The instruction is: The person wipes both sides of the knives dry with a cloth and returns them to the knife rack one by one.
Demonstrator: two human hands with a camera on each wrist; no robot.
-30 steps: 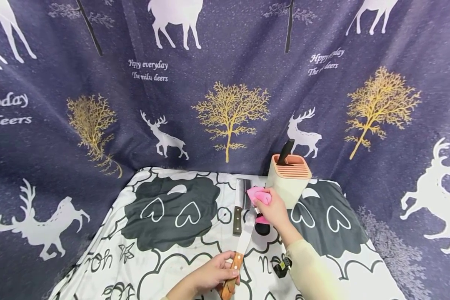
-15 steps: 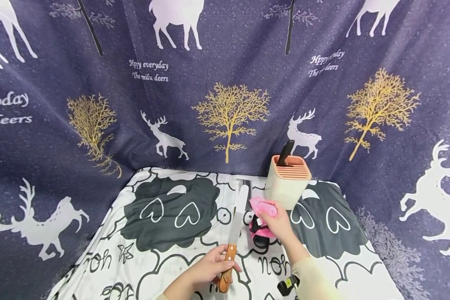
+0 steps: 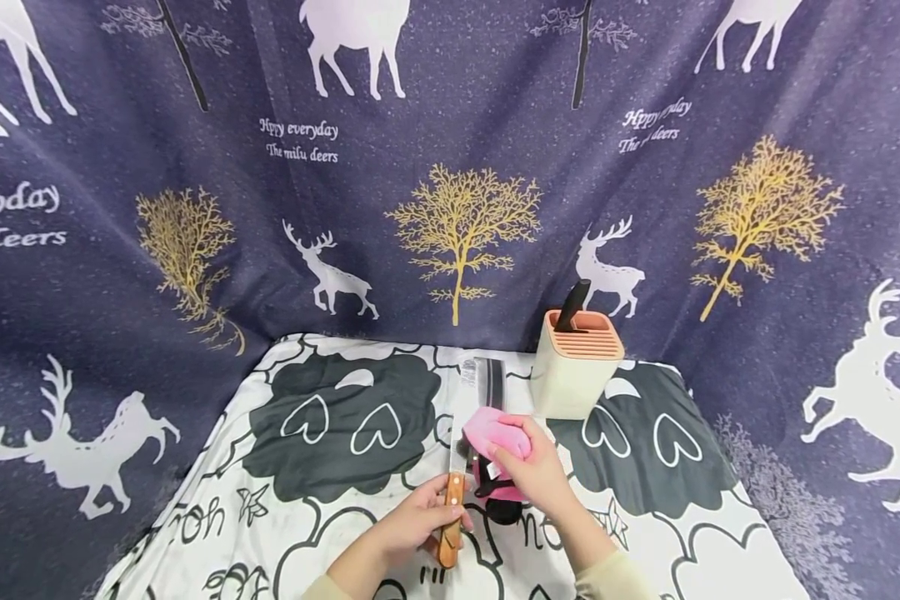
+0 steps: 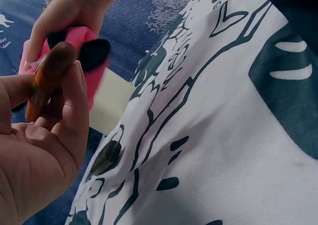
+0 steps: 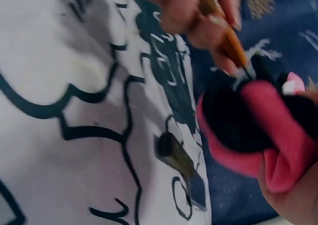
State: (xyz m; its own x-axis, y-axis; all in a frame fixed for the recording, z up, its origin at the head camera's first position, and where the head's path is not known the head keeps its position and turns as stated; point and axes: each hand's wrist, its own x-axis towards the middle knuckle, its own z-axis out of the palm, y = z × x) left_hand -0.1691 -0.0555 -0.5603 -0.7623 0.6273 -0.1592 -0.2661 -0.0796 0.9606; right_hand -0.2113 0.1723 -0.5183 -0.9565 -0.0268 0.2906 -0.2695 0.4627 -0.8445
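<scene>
My left hand (image 3: 412, 523) grips the orange wooden handle of a long knife (image 3: 455, 490), its blade pointing away toward the back. In the left wrist view the butt of that handle (image 4: 62, 56) faces the camera between thumb and fingers. My right hand (image 3: 536, 471) holds a bunched pink and black cloth (image 3: 491, 432) right at the blade's side, near the handle. In the right wrist view the cloth (image 5: 268, 115) overlaps the start of the blade. Behind it lies a cleaver (image 3: 491, 379) on the tablecloth; the cloth largely hides its dark handle in the head view.
A cream knife block (image 3: 566, 387) with an orange slotted top stands at the back right. One black-handled knife (image 3: 572, 305) sticks up from it. A black-and-white patterned tablecloth (image 3: 217, 500) covers the table, and a dark blue deer-print curtain (image 3: 390, 250) hangs behind.
The knife has swung from leaning right to nearly straight, shifting slightly left. The right hand first drew the cloth off the blade toward the person, then brought it left against the blade near the handle.
</scene>
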